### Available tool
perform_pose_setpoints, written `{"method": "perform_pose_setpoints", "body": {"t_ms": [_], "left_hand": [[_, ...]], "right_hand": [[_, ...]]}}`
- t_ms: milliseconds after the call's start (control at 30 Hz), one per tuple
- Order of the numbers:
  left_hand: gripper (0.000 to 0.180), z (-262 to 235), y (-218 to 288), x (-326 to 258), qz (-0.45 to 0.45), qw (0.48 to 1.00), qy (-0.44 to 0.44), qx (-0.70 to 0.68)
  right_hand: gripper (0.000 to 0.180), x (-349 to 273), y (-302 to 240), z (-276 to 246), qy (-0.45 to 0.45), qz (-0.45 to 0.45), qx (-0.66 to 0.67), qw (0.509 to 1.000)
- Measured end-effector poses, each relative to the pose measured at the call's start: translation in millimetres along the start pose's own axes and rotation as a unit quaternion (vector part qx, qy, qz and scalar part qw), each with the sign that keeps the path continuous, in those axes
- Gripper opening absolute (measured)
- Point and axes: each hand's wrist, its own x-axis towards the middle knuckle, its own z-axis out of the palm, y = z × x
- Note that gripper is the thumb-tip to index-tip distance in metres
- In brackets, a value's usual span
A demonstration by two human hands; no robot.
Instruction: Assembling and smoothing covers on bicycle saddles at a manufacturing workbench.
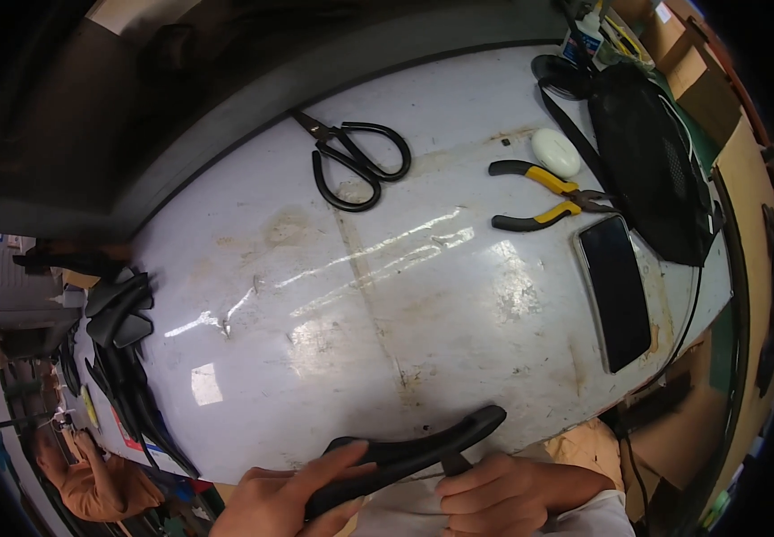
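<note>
got the left hand (pixel 296 490) clamped on a black piece (pixel 423 449), long and curved, at the near edge of the table (pixel 441 313), with an index finger laid along it and the far end pointing up and right. got the right hand (pixel 496 494) just beside it, fingers curled tight around a dark stub (pixel 455 463), poking out past the thumb. can't tell what kind of thing, mostly hidden in the fist. can see more black parts (pixel 123 313) heaped at the left end of the table, some short and broad, others long and thin, hanging toward the near edge. further back, got big black scissors (pixel 352 152) lying with handles spread and blades aimed up-left. over on the right, got pliers (pixel 573 194) with yellow and black handles pointing left, just below a white oval thing (pixel 556 153). got a phone (pixel 616 294) lying below the pliers, dark screen up, near a black bag (pixel 651 161) with a mesh side. can spot a bottle (pixel 586 38) behind the bag and boxes (pixel 705 85) past the right corner. also got a person (pixel 96 483) in an orange top, way off lower left.
</note>
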Motion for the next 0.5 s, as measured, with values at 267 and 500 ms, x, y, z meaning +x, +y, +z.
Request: {"method": "perform_pose_setpoints", "body": {"t_ms": [267,500], "left_hand": [[0.035,52.4,27.1,22.6,0.131,0.815,0.205,0.525],[0.048,104.7,0.2,56.0,0.215,0.77,0.319,0.51]], "right_hand": [[0.008,-16.9,-12.8,-30.1,-0.033,0.065,-0.085,0.994],[0.009,-26.3,-13.4,-32.0,0.023,0.066,-0.083,0.994]]}}
